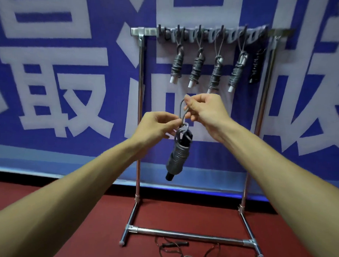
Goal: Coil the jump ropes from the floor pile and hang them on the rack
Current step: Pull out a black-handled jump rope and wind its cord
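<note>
A grey jump rope wound round its black handles forms a coiled bundle (177, 157) that hangs in mid-air in front of the metal rack (139, 112). My left hand (157, 126) pinches the rope just above the bundle's knot. My right hand (204, 108) pinches the top of the rope's free loop, a little higher and to the right. Several coiled ropes (196, 68) with white handles hang from hooks on the rack's top bar, and one dark bundle (255, 68) hangs at the right end.
Loose dark ropes (181, 251) lie tangled on the red floor just in front of the rack's base bar (190, 235). A blue banner with large white characters (70, 86) covers the wall behind the rack.
</note>
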### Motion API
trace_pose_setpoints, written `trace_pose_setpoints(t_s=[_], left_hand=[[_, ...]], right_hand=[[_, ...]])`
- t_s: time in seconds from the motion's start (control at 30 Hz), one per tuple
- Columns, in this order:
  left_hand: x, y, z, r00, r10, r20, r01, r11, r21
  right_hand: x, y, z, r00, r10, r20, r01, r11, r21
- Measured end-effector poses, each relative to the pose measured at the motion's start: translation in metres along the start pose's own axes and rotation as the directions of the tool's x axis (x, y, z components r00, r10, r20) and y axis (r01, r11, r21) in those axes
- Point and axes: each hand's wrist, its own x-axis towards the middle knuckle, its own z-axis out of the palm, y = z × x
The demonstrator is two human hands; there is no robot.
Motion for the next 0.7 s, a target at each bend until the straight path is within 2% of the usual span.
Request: trace_pose_setpoints(t_s=[0.2,0.3,0.47,0.6,0.7], left_hand=[[0.059,0.040,-0.020,0.988,0.069,-0.140,-0.074,0.997,-0.029],[0.101,0.049,-0.032,0.965,0.136,-0.224,-0.121,0.990,0.079],[0.173,0.055,-0.047,0.919,0.244,-0.310,-0.188,0.961,0.201],[0.219,0.053,-0.058,0.881,0.301,-0.364,-0.217,0.942,0.255],[0.249,0.052,-0.066,0.866,0.348,-0.358,-0.250,0.923,0.292]], right_hand=[[0.068,-0.031,0.005,0.981,-0.171,-0.092,0.161,0.981,-0.106],[0.105,-0.036,0.008,0.967,-0.224,-0.123,0.198,0.961,-0.194],[0.168,-0.041,0.018,0.948,-0.260,-0.182,0.248,0.965,-0.083],[0.212,-0.042,0.027,0.951,-0.270,-0.147,0.259,0.962,-0.093],[0.244,-0.038,0.035,0.967,-0.227,-0.115,0.231,0.973,0.026]])
